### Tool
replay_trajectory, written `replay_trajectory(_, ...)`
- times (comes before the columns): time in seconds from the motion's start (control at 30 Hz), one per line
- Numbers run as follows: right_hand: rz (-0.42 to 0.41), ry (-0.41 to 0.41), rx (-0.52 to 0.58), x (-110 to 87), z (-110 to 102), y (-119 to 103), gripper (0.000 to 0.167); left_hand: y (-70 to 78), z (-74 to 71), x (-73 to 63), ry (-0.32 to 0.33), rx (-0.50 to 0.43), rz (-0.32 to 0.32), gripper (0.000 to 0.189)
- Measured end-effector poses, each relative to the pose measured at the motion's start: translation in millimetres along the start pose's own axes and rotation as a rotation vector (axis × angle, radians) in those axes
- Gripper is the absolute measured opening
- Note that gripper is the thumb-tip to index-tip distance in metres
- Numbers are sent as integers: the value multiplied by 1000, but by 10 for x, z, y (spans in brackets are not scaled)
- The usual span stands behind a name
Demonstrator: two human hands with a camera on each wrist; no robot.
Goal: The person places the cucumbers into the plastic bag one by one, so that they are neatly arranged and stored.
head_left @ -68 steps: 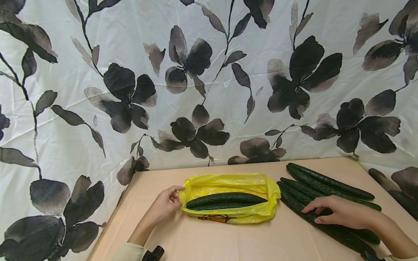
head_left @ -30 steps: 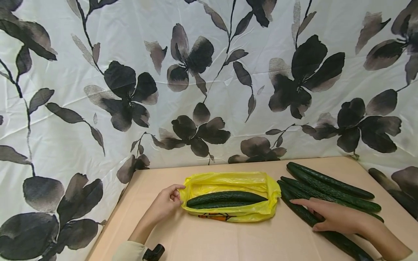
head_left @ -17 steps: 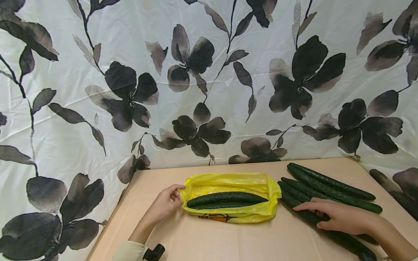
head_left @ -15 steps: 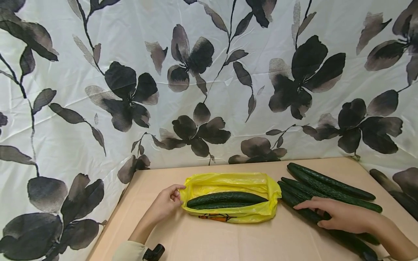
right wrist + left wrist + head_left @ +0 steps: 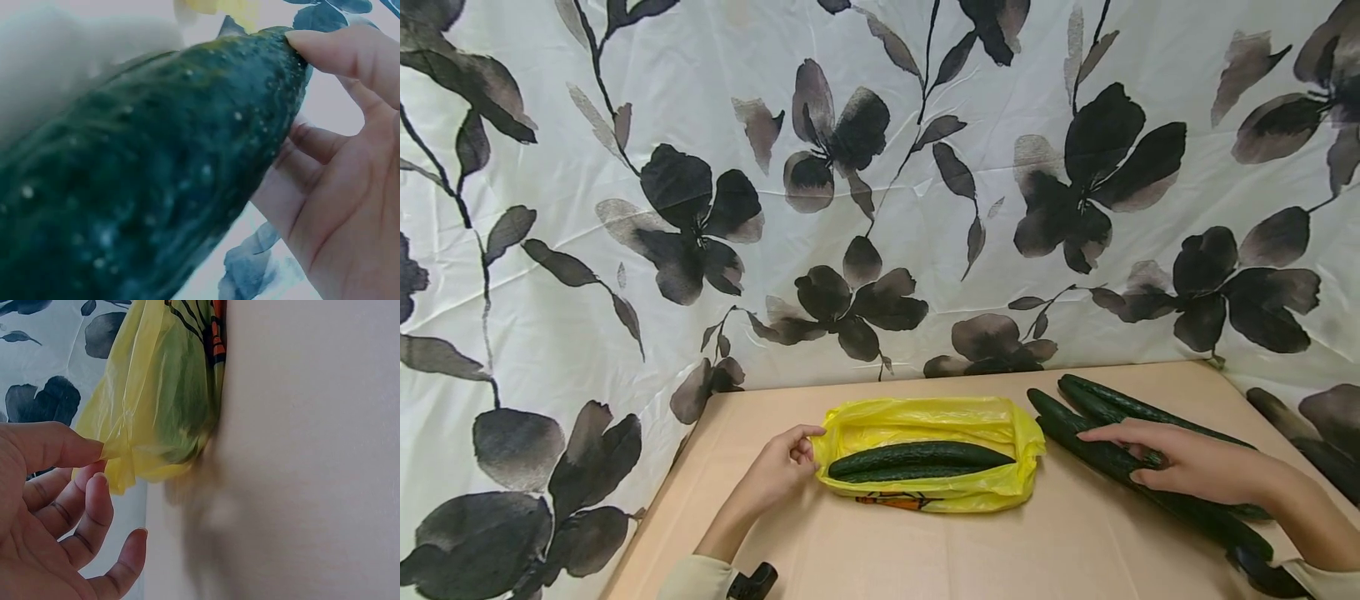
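Observation:
A yellow plastic bag (image 5: 977,500) lies on its side with its mouth towards me, and dark green cucumbers (image 5: 925,455) rest inside it. At its left end my left hand (image 5: 781,468) pinches the bag's edge between thumb and index finger. In the left wrist view, a cucumber's green shows through the thin plastic (image 5: 184,394). My right hand (image 5: 1202,460) grips a cucumber (image 5: 144,156) from above, at the right of the table. In the right wrist view the thumb presses one side and the fingers curl round the other, with a pale gap below the cucumber.
Other cucumbers (image 5: 1157,412) lie on the table at the right, partly hidden by my right hand. A pale tan table (image 5: 880,554) spreads under everything. Behind it hangs a white curtain (image 5: 955,50) with dark flower prints.
My right hand earlier shifted about over the cucumbers; now it has a cucumber in its grip and has brought it up and slightly away from me. The left hand and bag have stayed put.

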State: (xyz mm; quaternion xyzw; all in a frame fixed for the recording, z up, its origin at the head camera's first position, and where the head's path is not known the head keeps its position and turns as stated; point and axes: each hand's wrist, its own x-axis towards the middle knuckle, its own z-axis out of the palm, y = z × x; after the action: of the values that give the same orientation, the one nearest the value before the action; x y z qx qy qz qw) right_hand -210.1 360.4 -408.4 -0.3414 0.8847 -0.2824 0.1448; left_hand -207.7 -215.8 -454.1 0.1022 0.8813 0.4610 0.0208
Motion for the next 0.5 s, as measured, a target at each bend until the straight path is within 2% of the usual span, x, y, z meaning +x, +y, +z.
replay_trajectory(0.13, -24, 31, -29, 55, -60, -55, 61, -1, 4, 1, -1, 0, 2, 48)
replay_trajectory(0.33, 2, 21, -35, 148, -124, -133, 60, 11, 8, -1, -3, -1, -1, 48)
replay_trajectory(0.5, -21, 14, -31, 232, -159, -190, 60, 21, 5, -1, -3, -2, -9, 48)
